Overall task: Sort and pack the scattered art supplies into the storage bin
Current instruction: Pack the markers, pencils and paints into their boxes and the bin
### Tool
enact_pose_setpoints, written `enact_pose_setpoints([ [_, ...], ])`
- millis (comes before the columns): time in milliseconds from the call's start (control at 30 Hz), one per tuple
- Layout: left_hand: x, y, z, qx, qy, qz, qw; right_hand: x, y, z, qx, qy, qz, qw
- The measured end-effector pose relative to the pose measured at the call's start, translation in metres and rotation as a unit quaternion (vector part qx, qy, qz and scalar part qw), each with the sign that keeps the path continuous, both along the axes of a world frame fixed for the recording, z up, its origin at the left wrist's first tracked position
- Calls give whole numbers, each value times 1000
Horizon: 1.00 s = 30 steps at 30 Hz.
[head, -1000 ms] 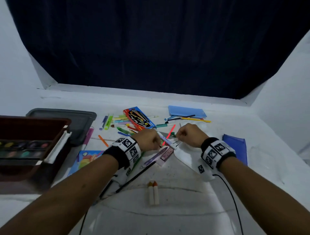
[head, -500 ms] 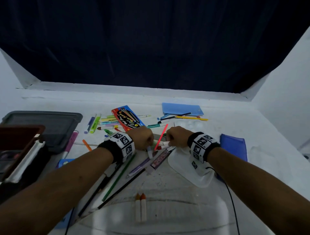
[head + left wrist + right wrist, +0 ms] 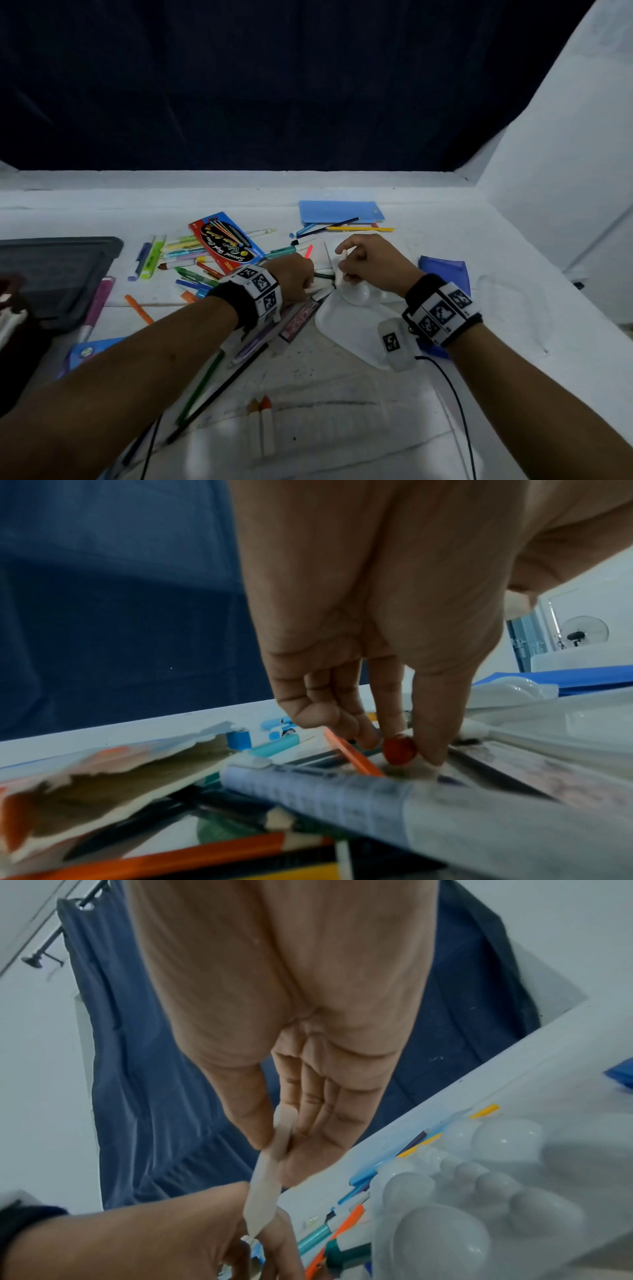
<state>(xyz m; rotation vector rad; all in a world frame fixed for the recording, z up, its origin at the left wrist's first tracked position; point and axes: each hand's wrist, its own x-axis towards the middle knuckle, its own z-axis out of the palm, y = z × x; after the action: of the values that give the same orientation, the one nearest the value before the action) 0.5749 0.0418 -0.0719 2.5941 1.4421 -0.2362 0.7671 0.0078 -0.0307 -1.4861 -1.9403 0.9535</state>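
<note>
Right hand (image 3: 368, 263) pinching pale slim stick (image 3: 340, 270); left hand (image 3: 293, 275) fingertips pinching red-capped marker (image 3: 399, 750) (grip firmer, lifting clear of clutter).

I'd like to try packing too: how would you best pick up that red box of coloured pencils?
Take the red pencil box across its narrow width at mid-length, from above. It lies flat and its long edges look mostly clear, though pens crowd its left side.
</note>
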Motion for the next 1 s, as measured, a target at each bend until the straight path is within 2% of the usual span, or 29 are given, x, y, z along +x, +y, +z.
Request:
enact_pose_setpoints([
  [100,-2,-4,4,8,-20,17,1000,5,-18,1,-9,37,-21,999],
  [267,-17,-25,25,-20,-137,41,990,6,-47,-3,-22,111,-62,992],
  [400,-37,-53,36,-32,-221,60,973,0,-76,-6,-19,164,-71,984],
  [533,-55,-84,34,-44,-290,96,951,-2,-105,-14,-22,219,-120,968],
  [667,-63,-113,32,-62,-311,80,945,-9,-139,-28,-34,239,-154,958],
  [800,-64,-137,25,-142,-308,58,939,-20,-173,-43,-53,238,-170,955],
  [900,-63,-151,18,-201,-269,53,941,-28,-195,-53,-53,225,-176,957],
  [1000,-60,-161,14,-257,-261,77,927,-33,-211,-61,-43,207,-189,959],
])
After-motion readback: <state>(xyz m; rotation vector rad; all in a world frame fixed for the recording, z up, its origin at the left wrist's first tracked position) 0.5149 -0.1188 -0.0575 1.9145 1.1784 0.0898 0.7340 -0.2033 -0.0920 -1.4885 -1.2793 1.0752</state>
